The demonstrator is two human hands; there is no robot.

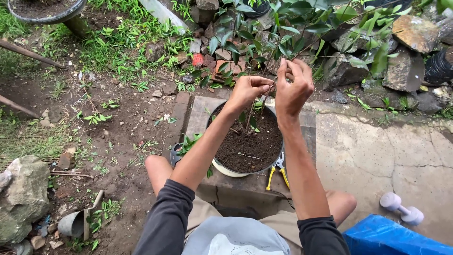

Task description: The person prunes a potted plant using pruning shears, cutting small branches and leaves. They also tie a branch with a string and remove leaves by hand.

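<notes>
Our left hand and right hand pinch the thin green-leaved sapling's stem above the round white soil-filled pot; we judge hard bending could snap it.

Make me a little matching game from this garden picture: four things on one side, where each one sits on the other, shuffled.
Things:
1. pliers
2. dumbbell
3. trowel
4. tarp

Places:
A. lower left, on the soil by a big rock
B. bottom right corner
C. on the slab beside the pot, under the right forearm
D. on the concrete, right of the right knee

Pairs: 1-C, 2-D, 3-A, 4-B
</notes>
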